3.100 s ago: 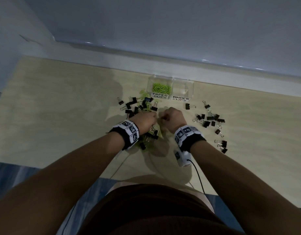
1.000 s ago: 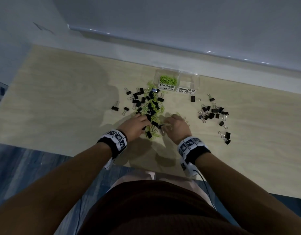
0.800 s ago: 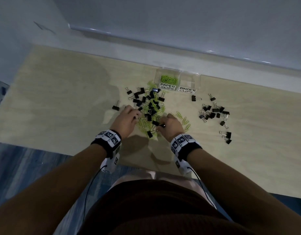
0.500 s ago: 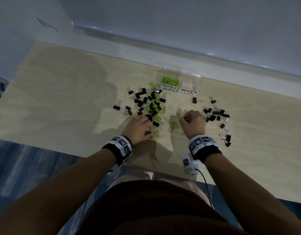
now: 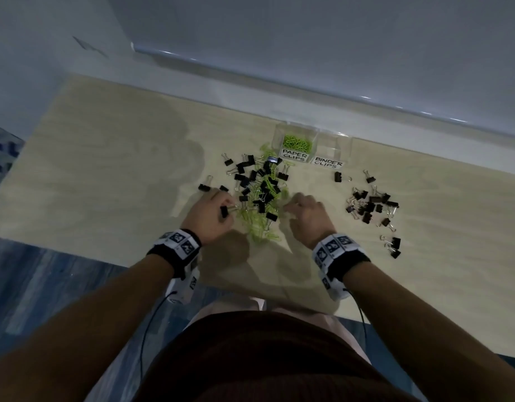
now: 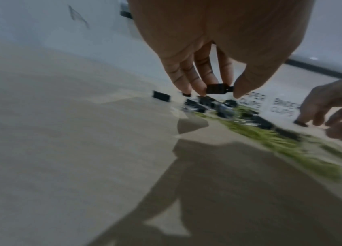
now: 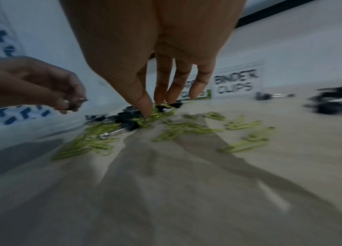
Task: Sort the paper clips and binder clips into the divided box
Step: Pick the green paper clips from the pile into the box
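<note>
A mixed pile [image 5: 260,195] of green paper clips and black binder clips lies on the wooden table in front of the clear divided box [image 5: 349,146]. Green paper clips [image 5: 296,142] fill its "PAPER CLIPS" half; the "BINDER CLIPS" half [image 5: 333,150] looks empty. My left hand [image 5: 225,208] is at the pile's left edge and pinches one black binder clip [image 6: 218,88] between thumb and fingers, lifted just off the table. My right hand [image 5: 291,203] points down at the pile's right edge. Its thumb and fingertips [image 7: 147,109] touch green paper clips [image 7: 165,114]; no grip shows.
A separate group of black binder clips [image 5: 372,207] lies to the right of my right hand, with a few strays [image 5: 394,246] nearer the front. One lone binder clip [image 5: 339,177] sits below the box. A wall runs behind the box; the table's front edge is near my body.
My right hand has come back left from the binder clip group to the pile's right edge. My left hand has shifted left and lifted a black binder clip.
</note>
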Motion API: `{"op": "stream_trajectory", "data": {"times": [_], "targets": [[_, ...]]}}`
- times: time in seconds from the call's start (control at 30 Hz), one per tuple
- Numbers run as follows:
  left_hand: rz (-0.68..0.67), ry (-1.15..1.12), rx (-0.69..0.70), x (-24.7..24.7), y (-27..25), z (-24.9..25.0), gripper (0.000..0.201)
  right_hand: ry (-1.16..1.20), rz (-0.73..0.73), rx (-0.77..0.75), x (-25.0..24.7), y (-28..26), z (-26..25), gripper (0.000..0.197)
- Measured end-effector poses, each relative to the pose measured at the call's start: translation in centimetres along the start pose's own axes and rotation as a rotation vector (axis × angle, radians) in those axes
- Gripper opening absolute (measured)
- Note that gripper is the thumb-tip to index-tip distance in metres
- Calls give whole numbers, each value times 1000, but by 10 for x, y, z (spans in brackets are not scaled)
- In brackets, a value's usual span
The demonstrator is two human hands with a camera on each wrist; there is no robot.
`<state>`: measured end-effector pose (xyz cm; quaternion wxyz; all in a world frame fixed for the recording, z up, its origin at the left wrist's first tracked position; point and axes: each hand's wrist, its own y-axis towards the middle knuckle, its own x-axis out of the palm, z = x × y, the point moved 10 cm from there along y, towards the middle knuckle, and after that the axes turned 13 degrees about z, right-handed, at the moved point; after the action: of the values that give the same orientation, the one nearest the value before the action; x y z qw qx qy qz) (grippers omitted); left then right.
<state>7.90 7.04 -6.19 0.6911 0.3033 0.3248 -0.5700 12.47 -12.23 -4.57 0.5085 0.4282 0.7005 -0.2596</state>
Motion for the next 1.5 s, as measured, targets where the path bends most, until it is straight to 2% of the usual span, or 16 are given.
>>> {"op": "stream_trajectory", "data": {"times": [0.1,0.2,0.27,0.37,0.5,0.6,0.7,0.77,0.83,0.9,1.03,1.1,1.2,1.27,1.37,1.5], "targets": [[53,124,24,-16,11,-26,31,-21,-143,-94,27,7,-24,43],[5,170,92,-8,24,-23,36,-41,-220,-110,42,10,-27,41],[-41,175,125,3,30,-14,34,-14,-234,-103,45,11,-26,38],[-76,188,99,13,38,-12,26,51,-227,-77,43,12,-23,31],[8,265,35,0,42,-27,18,116,-197,-39,30,7,-12,21],[95,326,81,-11,41,-20,17,176,-21,117,5,0,24,6],[-10,199,127,12,33,13,21,197,202,360,-29,-21,80,13],[-100,125,119,33,27,36,22,162,310,566,-46,-42,123,8],[-155,117,84,51,24,49,28,136,363,776,-55,-61,162,5],[-177,134,45,62,25,52,35,100,337,869,-54,-68,183,11],[-170,144,2,67,29,47,34,-47,322,683,-53,-46,161,21],[-176,122,-1,67,29,46,33,-80,297,547,-46,-26,125,21],[-158,16,3,58,27,49,32,20,159,346,-16,3,61,17],[-97,-106,-55,42,26,47,31,110,101,263,0,18,26,15],[70,-292,-226,7,23,25,25,162,30,247,19,33,1,19],[242,-279,-348,-29,22,-27,18,118,-44,210,36,43,-10,29]]}}
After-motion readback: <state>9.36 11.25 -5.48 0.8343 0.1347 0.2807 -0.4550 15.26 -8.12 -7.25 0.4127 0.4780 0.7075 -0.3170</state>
